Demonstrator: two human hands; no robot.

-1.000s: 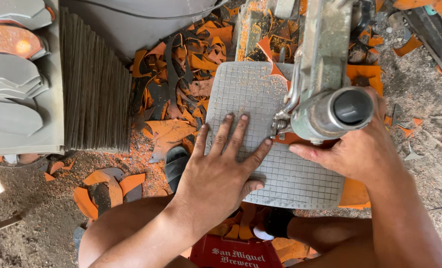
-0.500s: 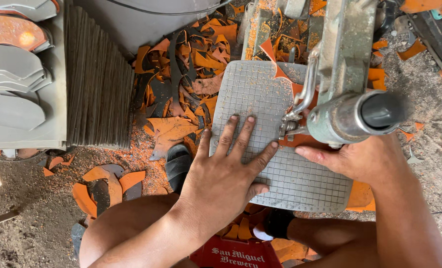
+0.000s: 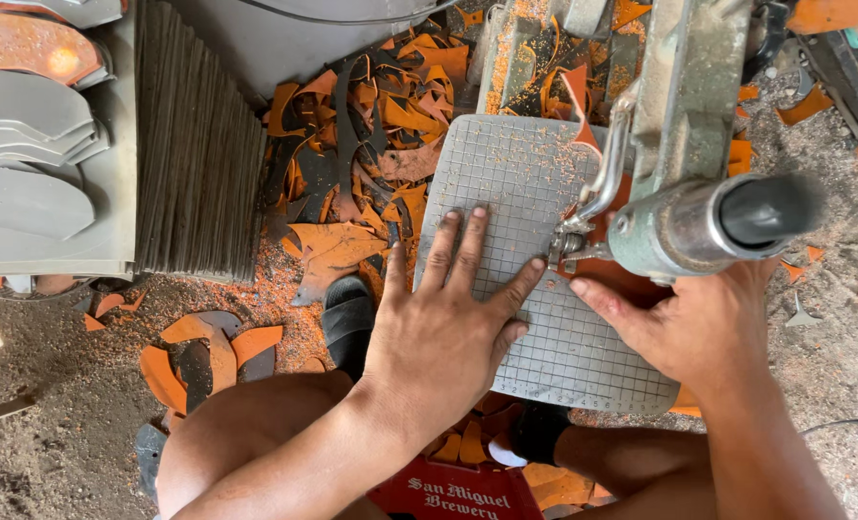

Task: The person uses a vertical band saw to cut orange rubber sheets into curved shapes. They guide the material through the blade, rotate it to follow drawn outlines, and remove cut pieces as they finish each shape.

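Observation:
My left hand (image 3: 448, 323) lies flat, fingers spread, on a grey sheet with a grid pattern (image 3: 515, 173), pressing it down. My right hand (image 3: 689, 323) rests on the sheet's right edge, over an orange layer (image 3: 631, 284) underneath, fingers pointing left toward the blade. A metal cutting machine (image 3: 698, 207) with a grey cylinder and black end hangs over the sheet, and its small blade foot (image 3: 565, 248) meets the sheet between my two hands. Neither hand grips anything.
Orange and black offcuts (image 3: 352, 164) pile up behind and left of the sheet and lie on the dirt floor (image 3: 53, 414). A stack of thin dark sheets (image 3: 198, 144) and grey sole-shaped pieces (image 3: 25, 183) stand at the left. A red crate (image 3: 458, 496) sits between my legs.
The grid sheet has shifted a little under the blade, and both hands have moved with it. The camera has moved closer.

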